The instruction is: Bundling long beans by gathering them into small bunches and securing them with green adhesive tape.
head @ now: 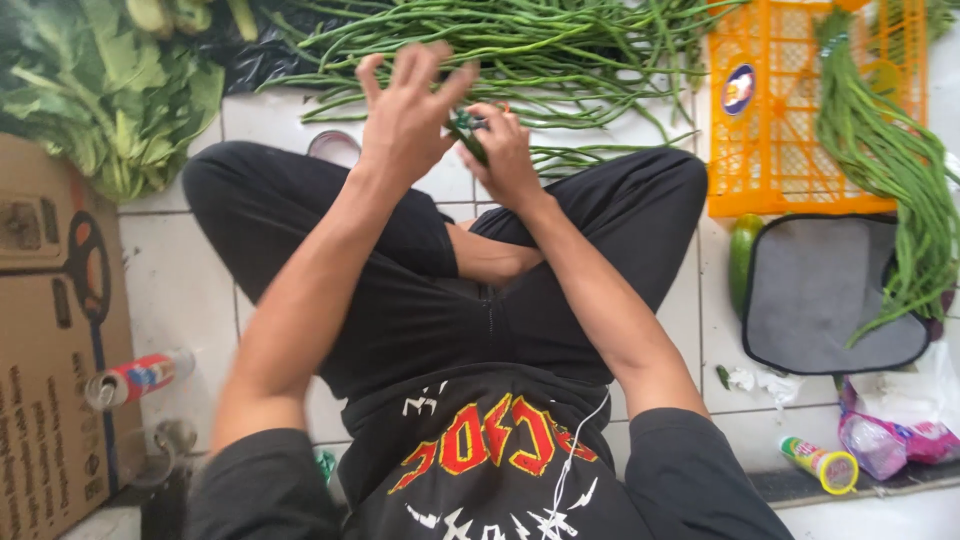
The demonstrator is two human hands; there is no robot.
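Holding a small bundle of long beans (467, 132) over my crossed legs, I am clenching my right hand (510, 155) on it; left hand (405, 115) splayed, released. Loose slender beans (500, 45) crowding the tiled floor (180, 290) ahead.

The crate (770, 130) is hard orange plastic with holes. The box (50, 330) is rough brown cardboard. The mat (825, 290) looks like soft grey cloth. The floor tiles (180, 290) are smooth, white and a bit shiny.
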